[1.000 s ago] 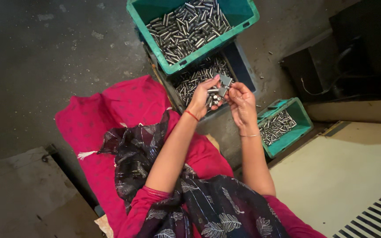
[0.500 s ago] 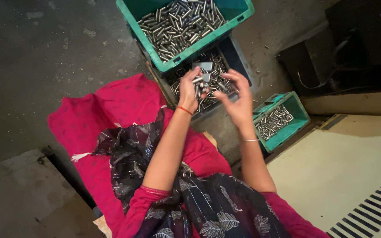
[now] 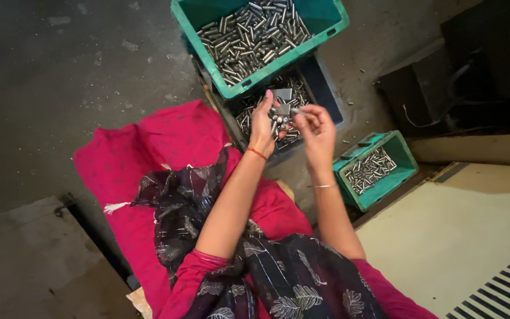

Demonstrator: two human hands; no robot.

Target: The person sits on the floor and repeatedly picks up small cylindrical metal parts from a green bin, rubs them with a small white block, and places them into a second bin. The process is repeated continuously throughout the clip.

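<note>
Your left hand (image 3: 262,122) holds a small metal block (image 3: 282,101) above the dark bin (image 3: 326,100) of metal pins. Your right hand (image 3: 316,131), just beside it, pinches a pin (image 3: 293,110) at the block. A green bin (image 3: 326,26) sits beyond the dark bin.

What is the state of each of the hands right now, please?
Left hand: closed on a bundle of small metal pieces, held over the dark crate.
Right hand: fingers pinched at the same bundle; its exact grip cannot be told.
</note>
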